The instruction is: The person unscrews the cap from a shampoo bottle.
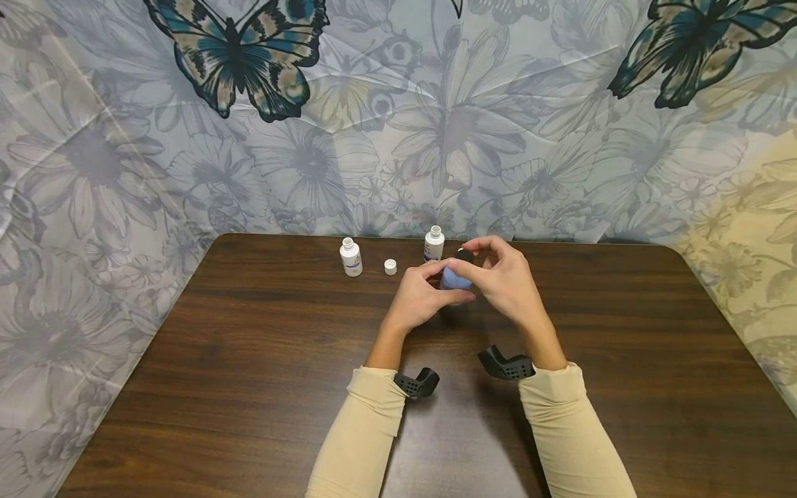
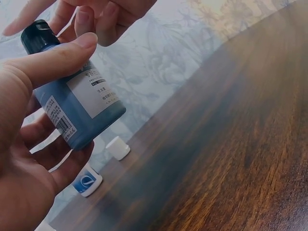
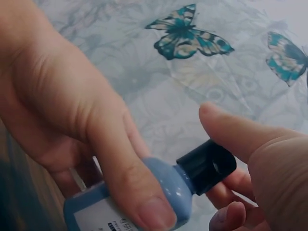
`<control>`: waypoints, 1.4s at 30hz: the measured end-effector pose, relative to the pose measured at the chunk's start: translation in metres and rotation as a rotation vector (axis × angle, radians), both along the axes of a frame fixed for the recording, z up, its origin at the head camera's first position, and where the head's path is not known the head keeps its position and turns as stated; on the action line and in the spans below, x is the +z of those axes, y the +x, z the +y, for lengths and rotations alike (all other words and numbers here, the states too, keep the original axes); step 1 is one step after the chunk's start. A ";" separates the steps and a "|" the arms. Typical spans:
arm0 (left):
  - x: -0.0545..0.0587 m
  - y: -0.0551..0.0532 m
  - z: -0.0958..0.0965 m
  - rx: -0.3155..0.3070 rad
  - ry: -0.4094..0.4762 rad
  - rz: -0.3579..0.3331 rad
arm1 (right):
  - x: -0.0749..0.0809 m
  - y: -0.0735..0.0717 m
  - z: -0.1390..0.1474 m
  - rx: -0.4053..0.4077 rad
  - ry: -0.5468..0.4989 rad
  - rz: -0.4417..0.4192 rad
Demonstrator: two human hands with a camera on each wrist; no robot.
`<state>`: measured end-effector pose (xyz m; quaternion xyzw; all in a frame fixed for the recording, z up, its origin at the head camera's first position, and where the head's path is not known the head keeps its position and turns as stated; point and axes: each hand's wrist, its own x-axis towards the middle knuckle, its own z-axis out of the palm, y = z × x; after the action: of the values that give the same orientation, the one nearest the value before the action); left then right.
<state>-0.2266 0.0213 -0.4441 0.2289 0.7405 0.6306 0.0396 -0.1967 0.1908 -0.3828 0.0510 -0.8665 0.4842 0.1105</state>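
A blue bottle (image 1: 456,278) with a black cap (image 3: 207,166) and a white printed label (image 2: 94,91) is held up over the table, tilted. My left hand (image 1: 420,297) grips its body, thumb across the front and fingers around the back and base. Close by the cap is my right hand (image 1: 507,283). Its thumb (image 3: 236,130) stands apart from the cap in the right wrist view, while the other fingers bend loosely behind it. Whether those fingers touch the cap is unclear.
Two uncapped white bottles, a left one (image 1: 351,259) and a farther one (image 1: 434,243), stand near the back edge of the brown table (image 1: 249,387). A small white cap (image 1: 390,267) lies between them. Behind hangs a butterfly-patterned cloth (image 1: 373,124).
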 end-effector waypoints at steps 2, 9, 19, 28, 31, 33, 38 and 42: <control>0.000 0.000 0.000 -0.002 0.003 0.000 | -0.001 0.000 -0.001 -0.002 -0.002 0.004; 0.001 0.001 0.000 -0.007 -0.001 -0.004 | -0.002 0.001 0.000 0.071 -0.032 0.048; 0.003 0.002 -0.001 0.011 -0.011 -0.034 | -0.002 -0.001 0.005 0.172 -0.003 0.041; 0.001 0.002 -0.002 0.003 0.001 -0.011 | 0.000 -0.002 0.003 0.133 -0.002 -0.027; 0.001 0.002 -0.001 0.001 -0.002 -0.003 | 0.001 -0.001 0.003 0.090 0.005 -0.051; 0.001 0.002 -0.001 0.001 -0.007 -0.002 | 0.000 -0.001 0.002 0.074 0.015 -0.049; 0.001 0.002 0.001 0.000 -0.020 -0.006 | -0.001 -0.002 0.003 0.077 0.012 -0.017; 0.001 0.001 0.000 -0.001 -0.018 -0.009 | -0.001 -0.002 0.005 0.124 0.007 0.003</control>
<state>-0.2251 0.0218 -0.4431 0.2262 0.7460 0.6248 0.0451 -0.1986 0.1960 -0.3838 0.1058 -0.8631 0.4871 0.0812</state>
